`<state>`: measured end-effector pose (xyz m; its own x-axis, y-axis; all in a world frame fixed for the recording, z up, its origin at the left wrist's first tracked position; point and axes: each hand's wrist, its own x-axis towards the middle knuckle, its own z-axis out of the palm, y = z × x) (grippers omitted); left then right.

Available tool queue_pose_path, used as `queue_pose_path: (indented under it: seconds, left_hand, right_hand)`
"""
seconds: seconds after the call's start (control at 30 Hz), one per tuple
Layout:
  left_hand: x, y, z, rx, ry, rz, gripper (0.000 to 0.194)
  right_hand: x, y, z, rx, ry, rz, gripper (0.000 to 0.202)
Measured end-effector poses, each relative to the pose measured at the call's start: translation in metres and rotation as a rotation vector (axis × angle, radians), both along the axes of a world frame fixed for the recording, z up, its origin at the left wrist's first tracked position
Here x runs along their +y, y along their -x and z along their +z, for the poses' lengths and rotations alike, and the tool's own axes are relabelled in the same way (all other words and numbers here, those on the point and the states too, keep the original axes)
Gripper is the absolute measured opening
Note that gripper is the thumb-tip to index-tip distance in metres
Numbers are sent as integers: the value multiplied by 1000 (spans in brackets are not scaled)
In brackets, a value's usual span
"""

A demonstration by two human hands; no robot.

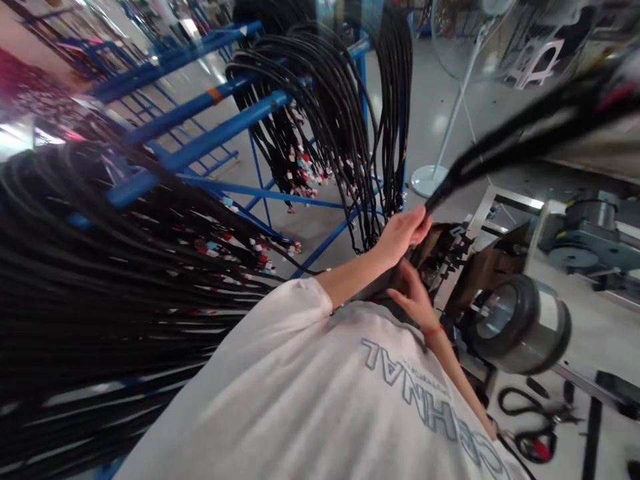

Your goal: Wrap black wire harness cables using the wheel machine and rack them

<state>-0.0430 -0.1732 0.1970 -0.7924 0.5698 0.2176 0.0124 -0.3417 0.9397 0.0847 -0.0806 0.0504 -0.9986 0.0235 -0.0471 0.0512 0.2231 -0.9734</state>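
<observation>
The left hand, at 3 o'clock, is closed around a black cable bundle whose forked, blurred length stretches toward 2 o'clock. Just below, the right hand has thumb and fingers apart; whether cable touches them, I cannot tell. That loose length could catch the pedestal fan at 2 o'clock if swung low, or tangle with cables hanging on the blue rack toward 10 o'clock; a one-handed hold might let it slip.

A pedestal fan stands on the grey floor, with a white stool beyond it. Black-handled scissors lie near a large dark roll.
</observation>
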Motion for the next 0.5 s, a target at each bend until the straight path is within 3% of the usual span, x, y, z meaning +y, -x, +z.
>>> queue_pose_path:
  seconds: [0.07, 0.13, 0.2, 0.23, 0.3, 0.37, 0.43, 0.5]
  left_hand:
    - [2, 36, 52, -149, -185, 88, 56]
    - [-16, 73, 100, -177, -356, 190, 50]
    - [-49, 99, 126, -77, -487, 404, 44]
    - [-68, 105, 126, -4, -529, 500, 40]
    - [-105, 98, 101, 173, -530, 626, 27]
    - [-135, 73, 55, 380, -364, 655, 15]
    - [-160, 38, 8, 515, -138, 572, 30]
    - [-181, 6, -27, 550, 44, 556, 34]
  right_hand:
    - [-42, 24, -30, -168, -2, -4, 56]
    - [-62, 55, -47, -351, -55, 34, 61]
    - [-58, 96, -41, -400, -124, 69, 66]
    - [-51, 121, -29, -374, -151, 78, 67]
    - [-37, 177, 12, -224, -200, 15, 66]
    - [-36, 230, 63, 23, -306, -142, 59]
    - [-61, 264, 109, 350, -385, -197, 51]
    - [-110, 270, 144, 571, -301, -24, 48]
